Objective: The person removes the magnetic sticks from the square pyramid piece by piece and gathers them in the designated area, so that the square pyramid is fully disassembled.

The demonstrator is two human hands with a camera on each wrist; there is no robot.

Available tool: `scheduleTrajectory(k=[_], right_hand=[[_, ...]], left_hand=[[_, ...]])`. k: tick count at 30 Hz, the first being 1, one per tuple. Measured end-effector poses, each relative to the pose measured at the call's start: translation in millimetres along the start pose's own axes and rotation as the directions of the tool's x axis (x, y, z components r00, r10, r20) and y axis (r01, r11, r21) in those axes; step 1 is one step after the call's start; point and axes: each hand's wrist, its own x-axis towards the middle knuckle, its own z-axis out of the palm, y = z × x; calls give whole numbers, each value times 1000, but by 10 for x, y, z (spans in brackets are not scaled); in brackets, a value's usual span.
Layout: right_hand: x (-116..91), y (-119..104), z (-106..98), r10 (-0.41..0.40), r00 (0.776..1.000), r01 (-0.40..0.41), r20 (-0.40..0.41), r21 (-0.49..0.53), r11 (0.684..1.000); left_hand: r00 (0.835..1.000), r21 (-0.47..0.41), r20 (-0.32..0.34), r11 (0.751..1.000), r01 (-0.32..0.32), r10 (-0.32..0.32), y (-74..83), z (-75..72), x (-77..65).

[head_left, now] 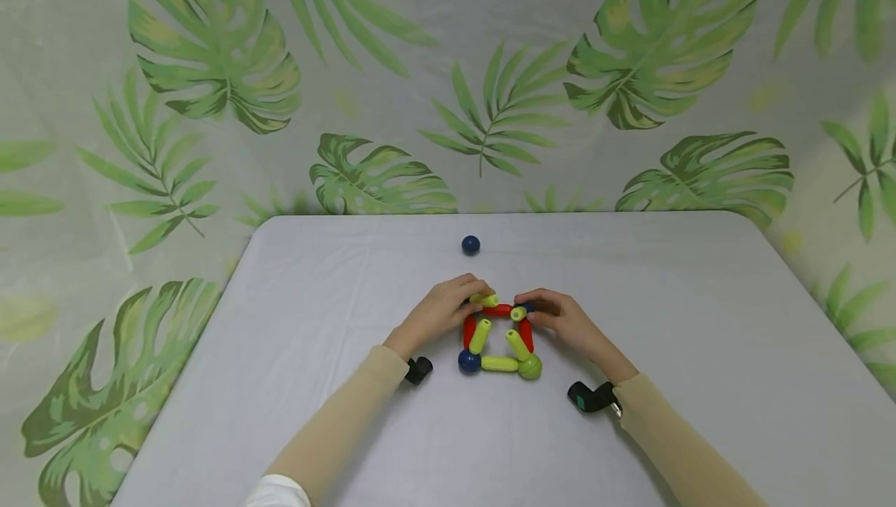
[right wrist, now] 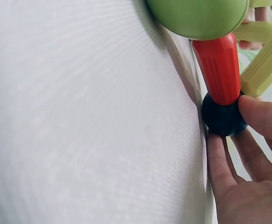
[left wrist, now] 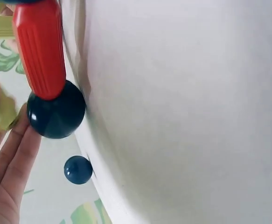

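"What is the left hand (head_left: 444,306) holding?"

"It pinches a lime rod (head_left: 484,300) between thumb and fingers, behind and to the left of the green ball (head_left: 530,367). Its fingertips come right up beside the far-left blue ball (left wrist: 56,114); whether rod and ball are joined cannot be told."

"And the right hand (head_left: 568,326)?"

"It is curled round the far-right blue ball (right wrist: 219,114), directly behind the green ball, thumb on one side and fingers on the other. A tilted lime rod (right wrist: 265,65) slants up by that thumb."

"How do the other pieces lie?"

"The right red rod (head_left: 526,336) runs back from the green ball to the gripped one. A connecting lime rod (head_left: 499,364) reaches left from the green ball to the near-left blue ball (head_left: 470,361). A leaning lime rod (head_left: 518,345) rises from the green ball itself, and a second leaning rod (head_left: 481,336) from its left-hand neighbour."

"Anything apart?"

"A lone blue ball (head_left: 471,245) sits on the white-covered bench (head_left: 350,266), well behind the green ball and a little to its left."
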Motion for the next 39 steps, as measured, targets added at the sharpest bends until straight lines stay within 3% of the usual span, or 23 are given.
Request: scheduleTrajectory(k=[4,7,11,17,24,26,30,39], right_hand=[[-1,-12,0,10,1000,-10,8,16,1000],[-7,-25,4,20,1000,-20,10,24,1000],[-17,-32,4,33,999,-33,5,20,999],[-26,-50,5,44,999,-44,1,11,999],[-19,-46,12,43,999,-43,-4,0,999],[-17,-37,10,42,999,-42,-5,-5,999],[-12,-28,12,41,999,-41,-4,-6,999],[-17,-31,18,42,999,-42,-5,10,999]], left_hand=[[999,-58,-34,998,30,-32,-10,-40,0],[993,-126,-52,987,97,-104,-72,-100,-23],[973,-188,-100,965,185,-206,-270,-222,-75],[918,-201,-150,920,336,-368,-671,-470,-168],[839,-139,-116,846,515,-531,-1067,-675,-206],[826,-130,-101,830,542,-555,-1137,-695,-201],[819,-110,-67,820,562,-570,-1218,-705,-176],[823,-92,-57,824,559,-565,-1256,-687,-151]])
